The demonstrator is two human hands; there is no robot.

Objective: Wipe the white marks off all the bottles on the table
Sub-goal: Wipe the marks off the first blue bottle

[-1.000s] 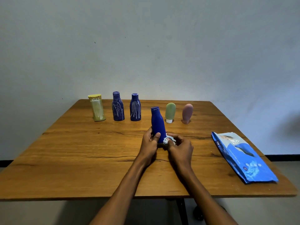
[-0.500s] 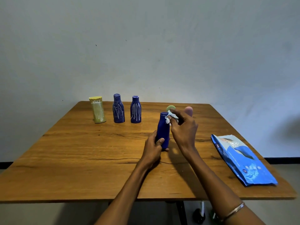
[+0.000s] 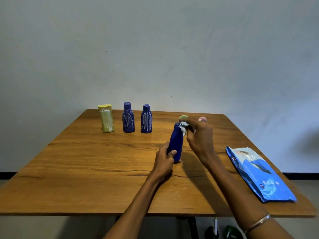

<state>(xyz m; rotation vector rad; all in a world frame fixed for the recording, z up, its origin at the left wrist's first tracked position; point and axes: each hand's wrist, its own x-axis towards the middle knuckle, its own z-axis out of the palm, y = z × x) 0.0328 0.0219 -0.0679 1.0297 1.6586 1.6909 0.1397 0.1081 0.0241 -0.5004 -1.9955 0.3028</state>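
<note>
Here our left hand [image 3: 164,160] grips the base of a blue bottle [image 3: 176,143] standing near the middle of the table [image 3: 86,169], fingers curled around it. Our right hand [image 3: 198,135] pinches a white wipe [image 3: 183,127] against the bottle's neck. Behind on the left stand a yellow bottle [image 3: 106,118] and two marked blue bottles [image 3: 128,118] [image 3: 146,119]. A blue pack [image 3: 259,173] lies on the right.

Left hand [image 3: 164,161] curled low; right hand [image 3: 200,135] pinching, raised higher.
</note>
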